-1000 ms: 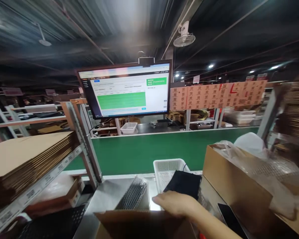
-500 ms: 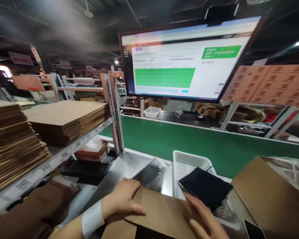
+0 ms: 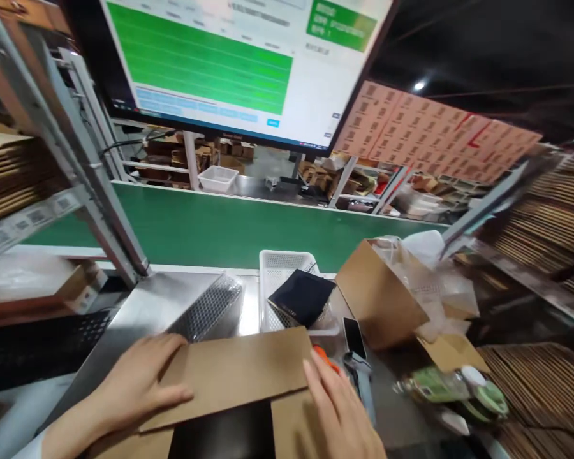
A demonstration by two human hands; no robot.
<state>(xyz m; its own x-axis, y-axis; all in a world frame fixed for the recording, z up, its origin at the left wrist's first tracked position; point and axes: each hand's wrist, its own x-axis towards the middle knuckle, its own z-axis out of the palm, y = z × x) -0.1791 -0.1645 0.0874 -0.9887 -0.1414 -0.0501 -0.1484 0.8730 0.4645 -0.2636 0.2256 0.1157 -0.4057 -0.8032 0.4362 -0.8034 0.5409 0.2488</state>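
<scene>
Both hands press flat on a cardboard box [image 3: 239, 376] lying on the steel desk [image 3: 138, 306]: the left hand [image 3: 134, 382] on the flap's left edge, the right hand [image 3: 337, 408] at its right end, fingers spread open, gripping nothing. Behind it, a white basket [image 3: 277, 264] holds a dark, possibly fabric, item [image 3: 301, 296].

Under my fingers [image 3: 172, 398] the box flap [image 3: 239, 370] is matt brown cardboard; the worktop [image 3: 162, 299] at eleven o'clock is smooth brushed metal.
</scene>
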